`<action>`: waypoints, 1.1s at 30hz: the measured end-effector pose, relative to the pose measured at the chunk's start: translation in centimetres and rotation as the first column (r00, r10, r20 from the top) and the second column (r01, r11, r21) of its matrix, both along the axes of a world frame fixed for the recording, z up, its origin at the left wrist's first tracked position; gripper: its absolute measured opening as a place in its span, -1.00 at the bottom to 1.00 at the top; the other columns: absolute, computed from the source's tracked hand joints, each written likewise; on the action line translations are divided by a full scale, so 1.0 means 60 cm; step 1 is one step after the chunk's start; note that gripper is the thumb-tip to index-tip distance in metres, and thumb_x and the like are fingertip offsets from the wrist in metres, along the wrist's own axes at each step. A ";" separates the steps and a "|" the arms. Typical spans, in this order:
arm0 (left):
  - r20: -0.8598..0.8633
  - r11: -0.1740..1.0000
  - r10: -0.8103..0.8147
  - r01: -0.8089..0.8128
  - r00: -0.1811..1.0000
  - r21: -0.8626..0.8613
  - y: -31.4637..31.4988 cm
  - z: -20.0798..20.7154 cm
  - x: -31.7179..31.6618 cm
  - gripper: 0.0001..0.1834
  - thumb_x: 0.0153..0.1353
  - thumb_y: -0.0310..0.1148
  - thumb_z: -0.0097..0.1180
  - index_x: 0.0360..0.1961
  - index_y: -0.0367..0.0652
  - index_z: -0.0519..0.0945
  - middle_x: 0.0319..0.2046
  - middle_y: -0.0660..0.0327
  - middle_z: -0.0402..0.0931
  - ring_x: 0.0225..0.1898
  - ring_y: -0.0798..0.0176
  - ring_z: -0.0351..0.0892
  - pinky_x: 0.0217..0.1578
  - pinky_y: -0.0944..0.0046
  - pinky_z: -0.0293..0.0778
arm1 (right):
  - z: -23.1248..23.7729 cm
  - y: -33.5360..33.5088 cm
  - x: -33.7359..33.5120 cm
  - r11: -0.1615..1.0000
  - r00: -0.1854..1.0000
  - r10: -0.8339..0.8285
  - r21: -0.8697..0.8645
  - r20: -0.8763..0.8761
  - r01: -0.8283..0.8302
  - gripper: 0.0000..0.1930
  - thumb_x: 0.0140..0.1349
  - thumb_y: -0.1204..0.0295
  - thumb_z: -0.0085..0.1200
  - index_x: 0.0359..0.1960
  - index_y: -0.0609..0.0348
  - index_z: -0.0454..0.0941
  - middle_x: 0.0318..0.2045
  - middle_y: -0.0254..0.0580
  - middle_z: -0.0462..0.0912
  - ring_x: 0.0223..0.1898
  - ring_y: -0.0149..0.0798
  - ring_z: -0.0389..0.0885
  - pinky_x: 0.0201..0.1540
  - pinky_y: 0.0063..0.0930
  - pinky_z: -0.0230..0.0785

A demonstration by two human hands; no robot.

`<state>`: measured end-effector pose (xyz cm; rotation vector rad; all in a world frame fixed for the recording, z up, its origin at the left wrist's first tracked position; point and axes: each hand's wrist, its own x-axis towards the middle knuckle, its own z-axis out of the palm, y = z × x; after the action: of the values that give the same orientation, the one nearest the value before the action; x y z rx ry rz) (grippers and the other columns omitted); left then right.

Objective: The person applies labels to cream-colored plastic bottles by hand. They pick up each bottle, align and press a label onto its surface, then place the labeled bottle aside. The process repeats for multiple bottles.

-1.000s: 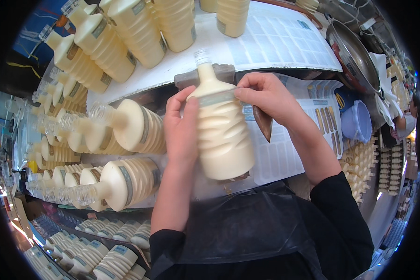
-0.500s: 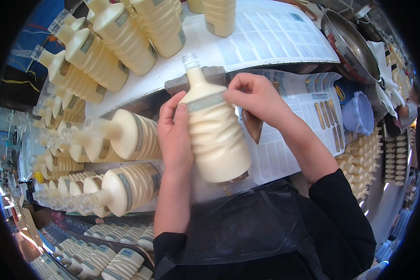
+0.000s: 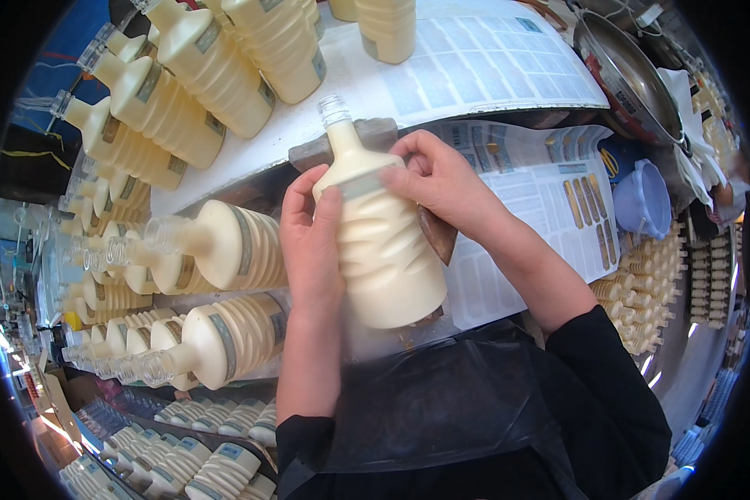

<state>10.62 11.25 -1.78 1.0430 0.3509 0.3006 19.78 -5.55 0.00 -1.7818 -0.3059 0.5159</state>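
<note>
Hands (image 3: 311, 237) touch a wavy-ridged, clear-necked cream bottle (image 3: 392, 254).

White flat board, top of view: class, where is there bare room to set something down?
The white flat board looks bare between the clustered cream ribbed bottles, left, and pale-blue label sheet, right, and in the strip before those bottles. Crowded: its upper left, where they cluster.
</note>
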 end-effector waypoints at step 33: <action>-0.191 0.978 -0.046 0.083 0.981 0.193 -0.001 0.020 0.019 -0.49 0.33 -0.25 0.29 0.18 -0.29 0.44 -0.06 0.10 0.60 -0.12 0.36 0.61 -0.09 0.33 0.56 | 0.019 0.015 -0.007 0.984 0.993 -0.049 -0.168 0.105 0.066 -0.36 0.11 -0.12 0.36 -0.09 0.23 0.54 -0.41 -0.12 0.65 -0.34 -0.23 0.64 -0.23 -0.35 0.46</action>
<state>11.78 11.20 -0.57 1.2832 0.4603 0.1827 19.38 -4.67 1.12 -1.9817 -0.2852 0.4225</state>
